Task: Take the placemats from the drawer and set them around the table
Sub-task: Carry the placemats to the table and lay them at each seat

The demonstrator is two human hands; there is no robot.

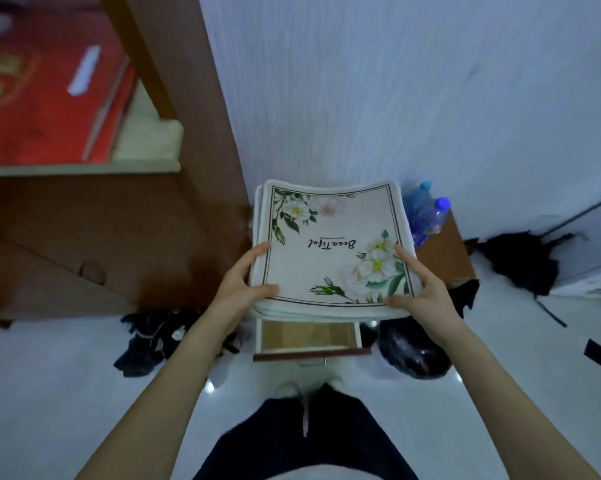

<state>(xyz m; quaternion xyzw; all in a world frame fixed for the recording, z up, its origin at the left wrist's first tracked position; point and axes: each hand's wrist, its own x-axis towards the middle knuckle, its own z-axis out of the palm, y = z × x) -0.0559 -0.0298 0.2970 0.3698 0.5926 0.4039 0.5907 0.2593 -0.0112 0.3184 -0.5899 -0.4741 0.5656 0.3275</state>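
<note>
the stack of placemats [330, 247] is held up above the open drawer [307, 336]. the left hand [243, 285] grips its left edge and the right hand [418, 289] grips its right edge, thumbs on the top mat's floral print. blue-capped bottles [427, 216] stand behind the stack.

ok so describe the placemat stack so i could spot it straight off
Look below the pale wall to the small open wooden drawer. Just above it in the picture, the left hand and right hand grip a stack of cream cloth placemats. Unlike the blue-capped plastic bottles behind, it bears white flowers and the word Beautiful.
</note>
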